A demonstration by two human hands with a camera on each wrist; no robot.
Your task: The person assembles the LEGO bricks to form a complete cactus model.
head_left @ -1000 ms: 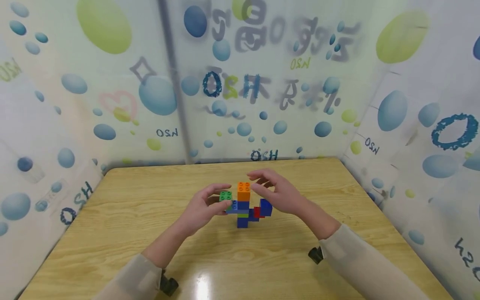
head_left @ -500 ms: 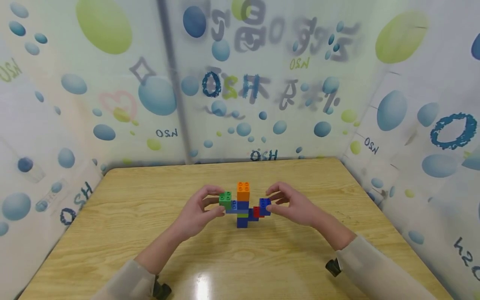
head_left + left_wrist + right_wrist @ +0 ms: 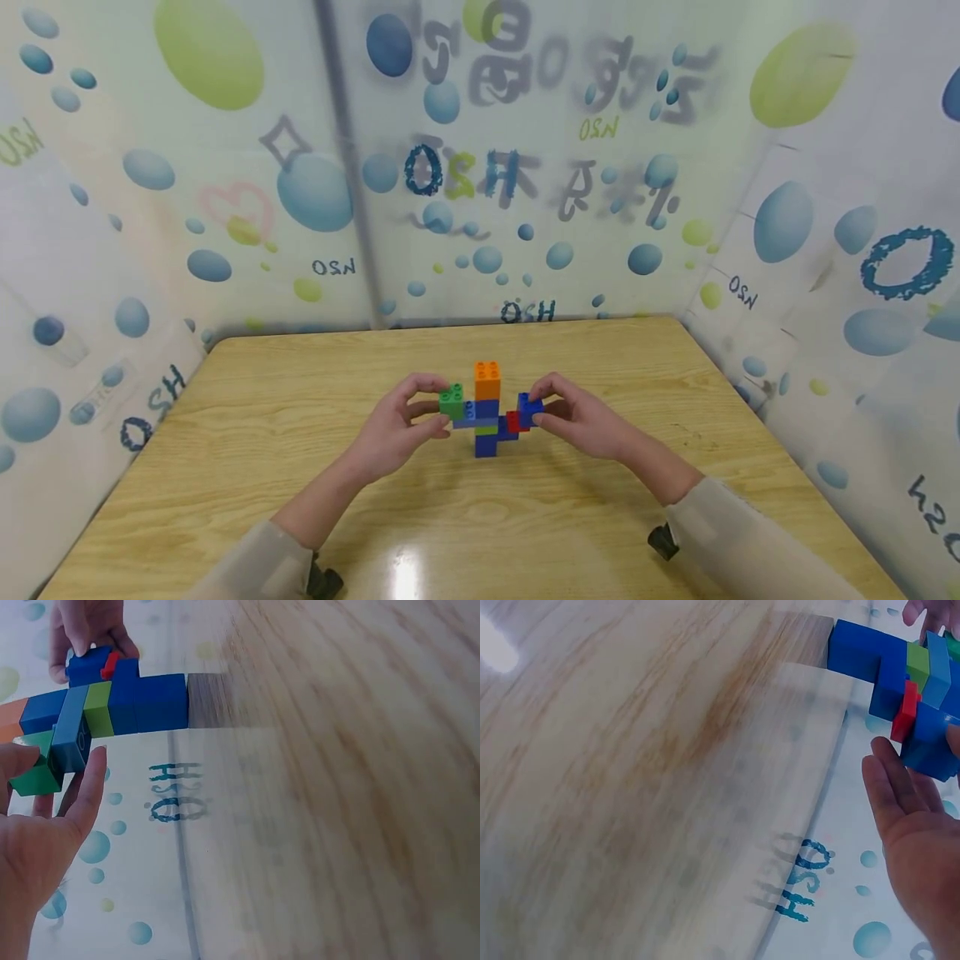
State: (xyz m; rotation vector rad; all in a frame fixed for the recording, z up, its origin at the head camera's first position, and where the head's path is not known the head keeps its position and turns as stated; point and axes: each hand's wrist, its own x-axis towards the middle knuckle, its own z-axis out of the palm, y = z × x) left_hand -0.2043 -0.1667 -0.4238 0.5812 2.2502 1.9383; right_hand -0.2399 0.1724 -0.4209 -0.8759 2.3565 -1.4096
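Note:
A toy-brick figure stands upright mid-table in the head view, with an orange brick (image 3: 487, 381) on top and a lime-green brick (image 3: 97, 709) lower in its column. To the left, a light blue brick (image 3: 73, 729) juts out carrying a green brick (image 3: 452, 402). My left hand (image 3: 393, 429) pinches that green brick between thumb and fingers. The opposite arm has a red brick (image 3: 905, 712) and ends in a blue brick (image 3: 529, 409), which my right hand (image 3: 588, 421) pinches. At the column's foot, another blue brick (image 3: 161, 702) meets its own reflection on the tabletop.
The glossy wooden table (image 3: 300, 375) carries the figure. Behind it and on both sides rise pale walls (image 3: 262, 208) printed with bubbles and lettering. Small black devices (image 3: 663, 542) hang below both sleeve cuffs.
My right hand has come down from beside the orange brick to the blue end brick and taken hold of it. The left hand has drawn back slightly and stayed at the green brick.

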